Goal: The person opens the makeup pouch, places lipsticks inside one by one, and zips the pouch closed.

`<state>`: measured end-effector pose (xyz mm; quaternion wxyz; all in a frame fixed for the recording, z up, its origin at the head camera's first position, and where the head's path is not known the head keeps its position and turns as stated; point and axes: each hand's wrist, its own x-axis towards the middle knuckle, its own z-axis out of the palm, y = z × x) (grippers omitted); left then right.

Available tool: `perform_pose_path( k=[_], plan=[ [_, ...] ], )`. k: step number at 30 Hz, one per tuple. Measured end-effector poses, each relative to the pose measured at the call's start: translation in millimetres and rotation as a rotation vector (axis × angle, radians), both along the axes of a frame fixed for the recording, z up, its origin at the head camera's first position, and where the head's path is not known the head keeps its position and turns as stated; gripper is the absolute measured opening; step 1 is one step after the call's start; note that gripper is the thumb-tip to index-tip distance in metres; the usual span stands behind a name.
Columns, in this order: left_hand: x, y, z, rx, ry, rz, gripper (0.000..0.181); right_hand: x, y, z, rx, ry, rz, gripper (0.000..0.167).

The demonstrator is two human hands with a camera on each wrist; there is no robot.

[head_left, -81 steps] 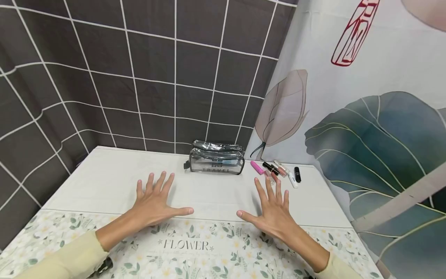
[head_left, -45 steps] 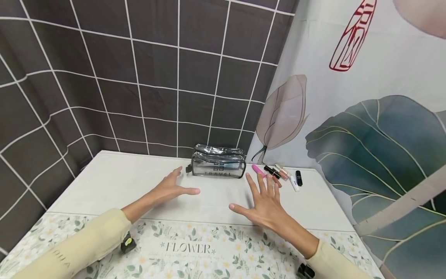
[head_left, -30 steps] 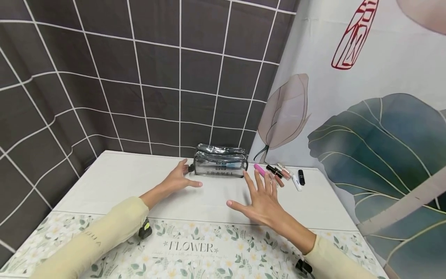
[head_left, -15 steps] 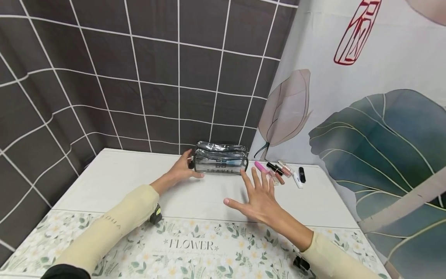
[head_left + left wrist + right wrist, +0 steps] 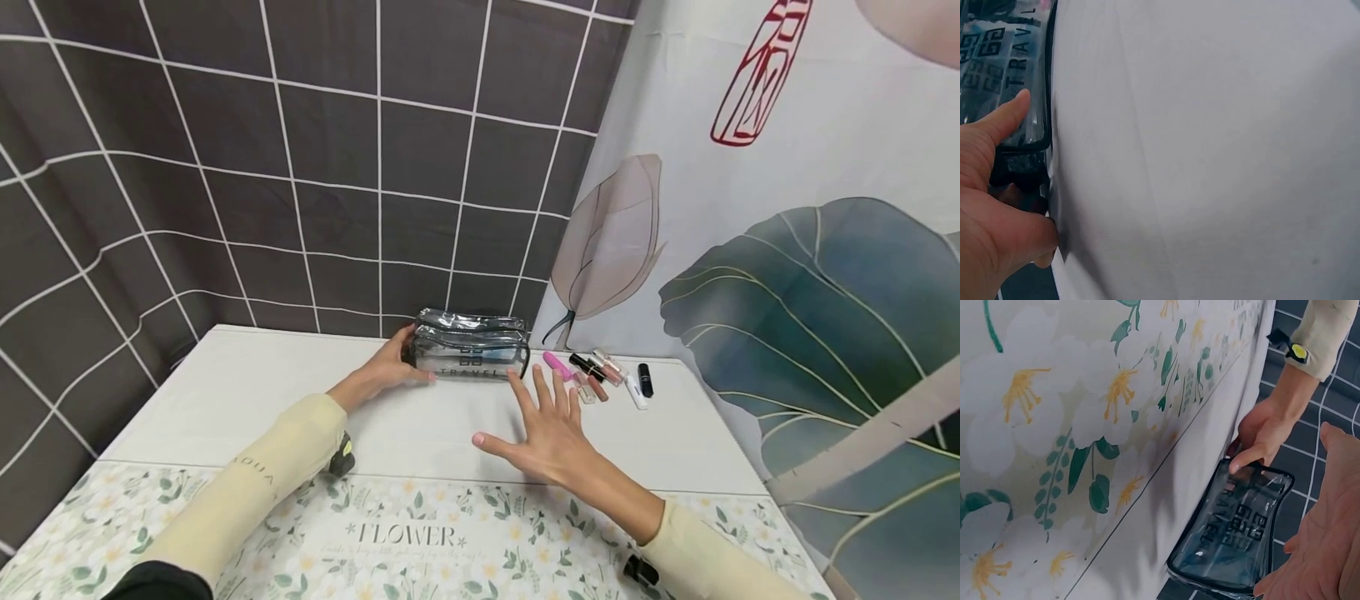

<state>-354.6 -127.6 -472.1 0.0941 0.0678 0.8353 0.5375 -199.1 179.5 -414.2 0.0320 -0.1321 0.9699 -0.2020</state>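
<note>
Gripping with its thumb in front, the left hand [image 5: 381, 367] has its fingers round the left end of the clear, black-edged pouch [image 5: 471, 348], which sits at the back of the white surface [image 5: 247, 375], near the dark grid-patterned cloth [image 5: 330, 150]. Next, the right hand [image 5: 547, 437] is held with fingers spread and free, near the pouch's right end. Farther right lie cosmetics including a pink tube [image 5: 557, 365], a white tube [image 5: 636, 392] and a short black tube [image 5: 646, 380].
</note>
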Motion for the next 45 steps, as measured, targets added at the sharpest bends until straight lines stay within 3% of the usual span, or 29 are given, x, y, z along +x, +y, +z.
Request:
perform_pose_path(
  k=[2,4,5,8,11,15,29,36,40,45],
  plan=[
    [-15.6,-4.7,-19.5,-0.009,0.015,0.001,0.125,0.0,-1.1,-0.4,0.003,0.004,0.001,0.117],
    [-24.1,-7.2,-30.5,-0.03,0.019,0.0,0.122,-0.2,-2.4,-0.4,0.005,0.008,0.002,0.117],
    [-24.4,-7.5,-30.9,-0.034,0.007,-0.009,0.122,-0.6,-3.0,-0.6,0.006,0.009,0.003,0.117],
    [-15.4,-6.0,-23.9,-0.051,-0.016,-0.013,0.118,-1.7,-5.4,-0.7,0.004,0.012,0.013,0.116],
    [3.4,-3.4,-3.8,-0.048,-0.042,-0.022,0.111,-2.8,-8.4,-0.5,-0.001,0.016,0.022,0.116],
    [15.5,-1.4,12.7,-0.044,-0.066,-0.026,0.1,-3.3,-11.8,1.3,-0.009,0.028,0.025,0.115],
    [19.5,-1.7,11.6,-0.024,-0.047,-0.024,0.088,-6.5,-16.8,3.4,0.001,0.032,0.021,0.114],
    [15.2,-2.3,13.4,-0.007,-0.067,-0.023,0.084,-11.4,-19.7,9.6,-0.008,0.023,0.019,0.115],
    [13.0,-2.7,17.7,-0.004,-0.047,-0.024,0.085,-15.8,-21.8,14.2,-0.018,0.046,0.018,0.115],
    [12.7,-7.4,15.1,-0.026,-0.033,-0.029,0.087,-17.1,-23.5,14.6,-0.013,0.031,0.025,0.115]
  ],
)
